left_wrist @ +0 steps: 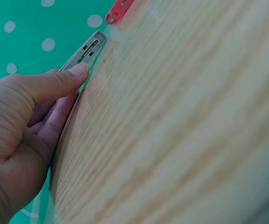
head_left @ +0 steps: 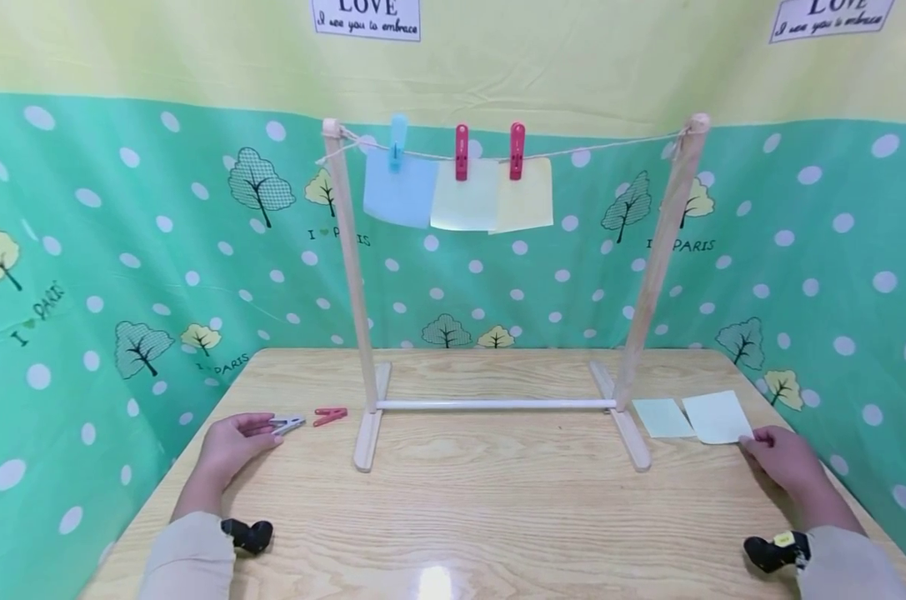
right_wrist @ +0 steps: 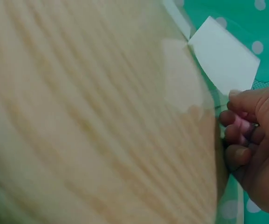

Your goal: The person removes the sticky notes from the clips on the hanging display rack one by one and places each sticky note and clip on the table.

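At the table's left side my left hand [head_left: 231, 450] pinches a grey clothespin [head_left: 289, 424] between thumb and fingers; the left wrist view shows the thumb on the near end of the clothespin [left_wrist: 88, 51]. Just right of it lies a red clothespin [head_left: 330, 416]. Over on the right, my right hand [head_left: 786, 462] pinches the near corner of a pale paper square [head_left: 718, 417]. In the right wrist view this paper [right_wrist: 225, 56] is tilted up from the table. A pale green paper square [head_left: 663, 417] lies beside it, to the left.
A wooden rack with a left post [head_left: 355, 275], a right post [head_left: 658, 271] and a white crossbar [head_left: 498, 405] stands mid-table. From its string hang blue [head_left: 400, 196], whitish [head_left: 463, 204] and yellow [head_left: 531, 200] papers, each clipped by a clothespin. A patterned curtain [head_left: 453, 283] surrounds the table.
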Demonstrator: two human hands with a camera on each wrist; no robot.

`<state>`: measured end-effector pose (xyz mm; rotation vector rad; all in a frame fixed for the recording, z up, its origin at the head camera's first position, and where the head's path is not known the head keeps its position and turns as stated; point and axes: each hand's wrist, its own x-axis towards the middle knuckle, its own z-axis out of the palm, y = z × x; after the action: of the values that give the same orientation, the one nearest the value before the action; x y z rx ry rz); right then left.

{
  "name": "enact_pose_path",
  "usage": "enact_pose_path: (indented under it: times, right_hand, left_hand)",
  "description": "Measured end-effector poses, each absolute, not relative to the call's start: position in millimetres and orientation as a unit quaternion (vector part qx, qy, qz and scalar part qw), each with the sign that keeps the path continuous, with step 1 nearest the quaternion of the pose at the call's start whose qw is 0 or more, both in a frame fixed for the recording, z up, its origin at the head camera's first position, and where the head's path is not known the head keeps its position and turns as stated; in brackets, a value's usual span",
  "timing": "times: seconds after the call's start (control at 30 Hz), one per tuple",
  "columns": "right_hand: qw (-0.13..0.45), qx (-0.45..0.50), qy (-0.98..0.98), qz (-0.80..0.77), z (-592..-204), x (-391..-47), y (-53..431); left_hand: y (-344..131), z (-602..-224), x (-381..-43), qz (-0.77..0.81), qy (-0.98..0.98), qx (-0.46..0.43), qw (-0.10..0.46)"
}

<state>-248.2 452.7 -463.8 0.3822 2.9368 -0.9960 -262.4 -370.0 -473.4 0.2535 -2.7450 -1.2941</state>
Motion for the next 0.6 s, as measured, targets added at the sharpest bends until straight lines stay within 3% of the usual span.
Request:
enact_pose_path:
  times: [0.37,0.6]
  right_hand:
    - [-0.075,0.103,0.958,-0.258,-470.7,-243.7,450.2]
    - [-0.086,0.105,0.958,-0.251,-472.0,-245.1,447.5]
  left_hand:
    - [-368.3,-472.5,-260.0,-0.412,-0.906,0.082,0.056]
    - [-366.4,-475.2,-261.0,-0.421,-0.902,0.076,0.059]
